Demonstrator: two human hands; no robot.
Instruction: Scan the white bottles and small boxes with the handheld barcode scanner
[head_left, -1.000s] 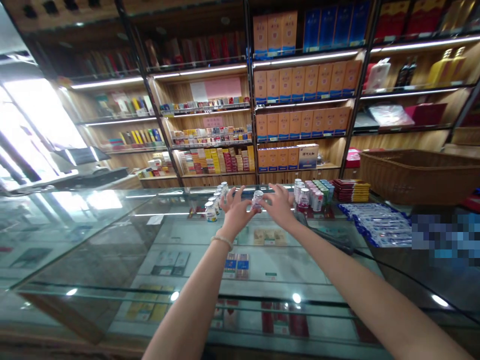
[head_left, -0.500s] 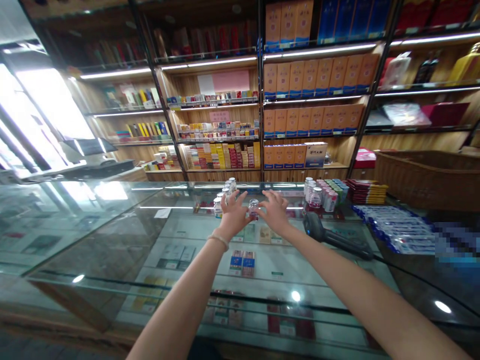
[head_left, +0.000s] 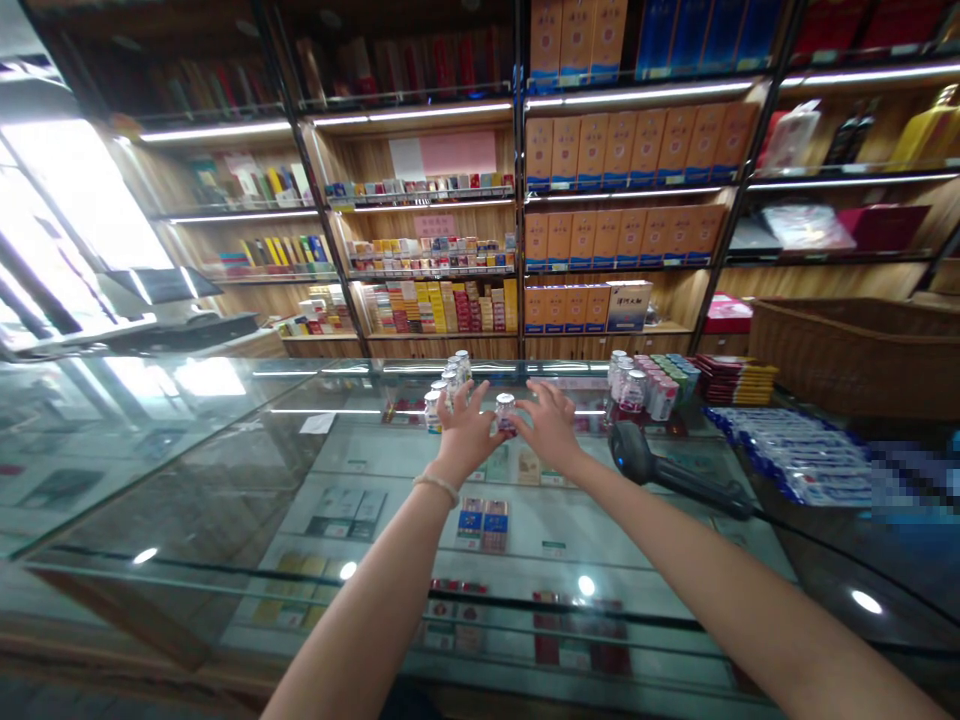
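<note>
A small bottle (head_left: 505,408) with a silvery-white cap and a pinkish label stands upright between my two hands over the glass counter. My left hand (head_left: 466,432) has its thumb at the bottle's lower left side, with the other fingers raised and apart. From the right, the thumb and a finger of my right hand (head_left: 551,425) meet the same bottle. Just beyond my left hand stands a row of similar bottles (head_left: 433,410), partly hidden by its fingers. More capped bottles (head_left: 631,390) stand in rows to the right of my right hand.
A black handheld scanner (head_left: 667,470) with a cord lies right of my right forearm. Blue-and-white packets (head_left: 795,455), red and yellow packs (head_left: 735,378) and a wicker basket (head_left: 847,355) are farther right. A paper slip (head_left: 318,423) lies left. Stocked shelves rise behind the glass counter (head_left: 277,480).
The view has shifted slightly. Both hands stay around the small bottle, and its cap now shows whiter. The surrounding goods have not moved.
</note>
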